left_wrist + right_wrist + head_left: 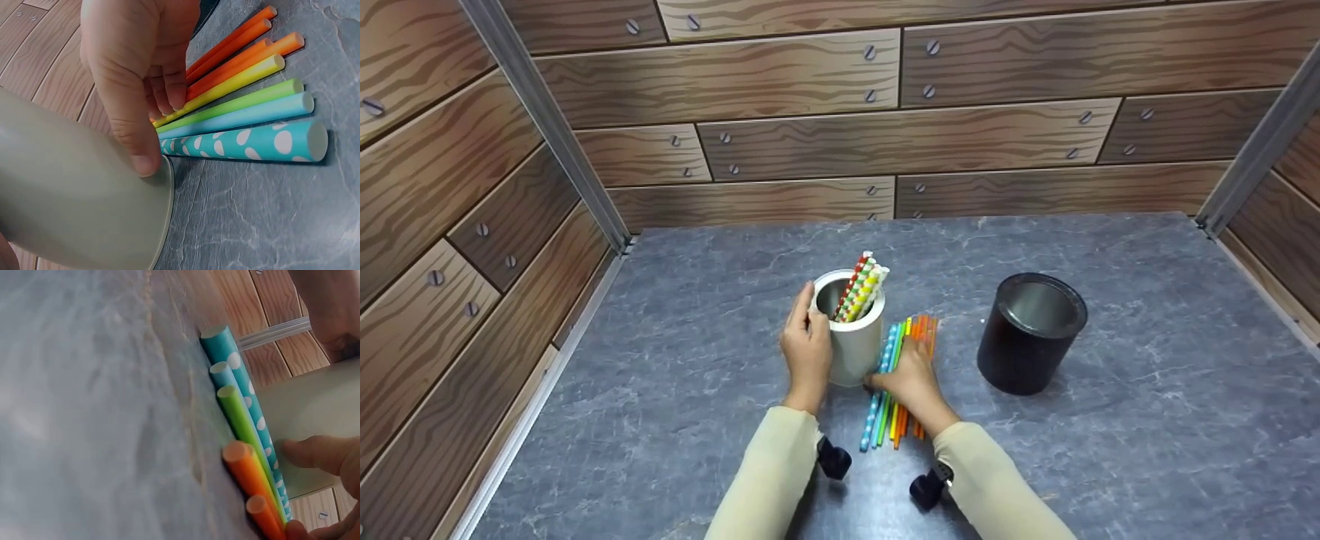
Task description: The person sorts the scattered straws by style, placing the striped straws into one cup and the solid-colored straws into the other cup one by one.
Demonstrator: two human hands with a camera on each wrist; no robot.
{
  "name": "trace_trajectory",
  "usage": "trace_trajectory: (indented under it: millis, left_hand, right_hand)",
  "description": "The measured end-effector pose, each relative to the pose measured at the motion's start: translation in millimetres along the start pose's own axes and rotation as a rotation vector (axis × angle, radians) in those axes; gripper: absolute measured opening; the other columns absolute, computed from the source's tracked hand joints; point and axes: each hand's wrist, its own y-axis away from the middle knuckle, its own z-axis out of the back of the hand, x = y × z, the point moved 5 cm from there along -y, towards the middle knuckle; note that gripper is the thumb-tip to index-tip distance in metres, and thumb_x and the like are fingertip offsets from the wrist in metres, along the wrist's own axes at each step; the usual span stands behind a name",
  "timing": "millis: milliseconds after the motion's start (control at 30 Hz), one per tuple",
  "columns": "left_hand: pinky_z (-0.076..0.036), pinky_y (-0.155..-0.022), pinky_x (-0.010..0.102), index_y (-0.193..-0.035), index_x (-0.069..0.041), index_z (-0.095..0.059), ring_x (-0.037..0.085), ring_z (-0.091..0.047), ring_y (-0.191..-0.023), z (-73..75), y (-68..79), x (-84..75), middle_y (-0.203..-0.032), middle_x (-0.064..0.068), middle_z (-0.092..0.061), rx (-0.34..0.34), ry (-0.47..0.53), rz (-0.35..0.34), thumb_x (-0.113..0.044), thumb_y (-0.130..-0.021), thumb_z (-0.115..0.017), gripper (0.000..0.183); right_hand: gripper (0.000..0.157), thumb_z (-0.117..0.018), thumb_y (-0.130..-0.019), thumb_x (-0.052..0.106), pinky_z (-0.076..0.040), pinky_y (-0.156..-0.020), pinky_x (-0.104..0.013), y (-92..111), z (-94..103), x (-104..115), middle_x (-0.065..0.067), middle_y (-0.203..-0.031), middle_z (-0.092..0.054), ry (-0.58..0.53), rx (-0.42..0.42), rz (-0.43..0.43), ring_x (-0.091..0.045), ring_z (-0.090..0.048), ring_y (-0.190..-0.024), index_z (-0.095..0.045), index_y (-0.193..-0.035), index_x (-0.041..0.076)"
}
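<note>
My left hand (806,349) holds the side of a white cup (856,352), its fingers and thumb reaching up near the rim. Red, green and yellow patterned paper straws (861,289) stand tilted inside the cup. Just right of it, a row of straws (896,405) lies on the table: dotted blue, light blue, green, yellow and several orange ones. Over this row spreads my right hand (911,379), its thumb (135,140) right against the lower cup wall and its fingertips (177,98) down at the yellow and orange straws.
A black cup (1030,337) stands upright on the right, a little way from the straws. The grey marbled table (697,360) is bounded by wood-patterned walls (780,82) at the back and sides, with metal corner strips (555,127).
</note>
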Motion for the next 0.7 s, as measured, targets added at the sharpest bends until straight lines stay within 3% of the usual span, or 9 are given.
trace_trajectory:
  millis: [333, 700]
  left_hand:
    - [-0.042, -0.1, 0.038, -0.129, -0.001, -0.053, 0.027, -0.049, -0.122, 0.5, 0.4, 0.1, -0.13, 0.015, -0.054, -0.003, 0.0, -0.006, -0.008, -0.091, -0.042, 0.04]
    - [-0.041, -0.1, 0.038, -0.126, 0.002, -0.055, 0.028, -0.051, -0.12, 0.5, -0.5, -0.6, -0.127, 0.015, -0.056, -0.03, 0.017, -0.026, -0.004, -0.09, -0.044, 0.038]
  right_hand:
    - [0.071, -0.075, -0.054, 0.006, -0.045, -0.091, -0.045, -4.2, 1.8, 0.4, -0.03, -0.113, -0.043, 0.109, 0.0, 0.038, -0.039, -0.05, -0.096, -0.044, -0.115, -0.017]
    - [0.062, -0.072, -0.056, 0.008, -0.049, -0.079, -0.046, -7.4, 3.2, 6.9, -0.032, -0.103, -0.047, 0.236, -0.015, 0.093, -0.041, -0.055, -0.083, -0.047, -0.106, -0.02]
